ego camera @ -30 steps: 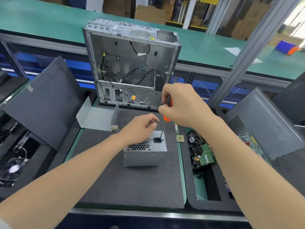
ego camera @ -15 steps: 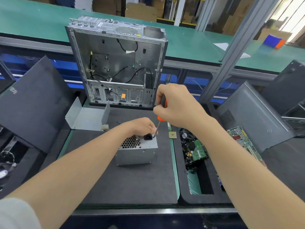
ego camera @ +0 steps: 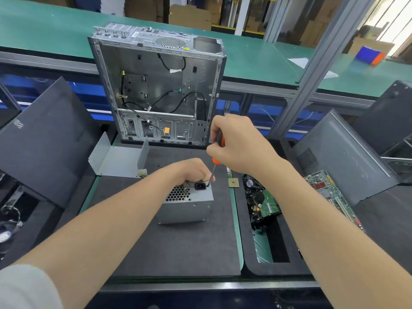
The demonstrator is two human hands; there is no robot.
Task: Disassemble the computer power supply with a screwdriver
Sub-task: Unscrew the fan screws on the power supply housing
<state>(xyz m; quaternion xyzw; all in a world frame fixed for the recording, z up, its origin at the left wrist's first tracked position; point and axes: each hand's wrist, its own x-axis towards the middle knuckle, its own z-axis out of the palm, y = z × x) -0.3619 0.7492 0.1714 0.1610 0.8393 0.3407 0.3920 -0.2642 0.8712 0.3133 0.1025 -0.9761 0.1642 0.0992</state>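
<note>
A grey metal power supply [ego camera: 186, 207] stands on the dark foam mat [ego camera: 169, 246], its honeycomb vent and black socket facing up. My left hand [ego camera: 189, 170] grips its far top edge, fingers curled over it. My right hand [ego camera: 238, 143] holds an orange-and-black screwdriver [ego camera: 215, 162] upright, with the tip set on the top face just right of the socket. Whatever the tip touches is too small to make out.
An emptied computer case [ego camera: 160, 85] stands upright behind the mat. A bent metal bracket [ego camera: 116, 160] lies at the left. A CPU chip [ego camera: 233, 182] sits right of the supply. A bin [ego camera: 278, 267] with circuit boards is to the right, and dark case panels [ego camera: 42, 141] lean on both sides.
The screwdriver tip has stayed at the same spot by the socket while my left hand closed further over the far top edge. The view shifted slightly.
</note>
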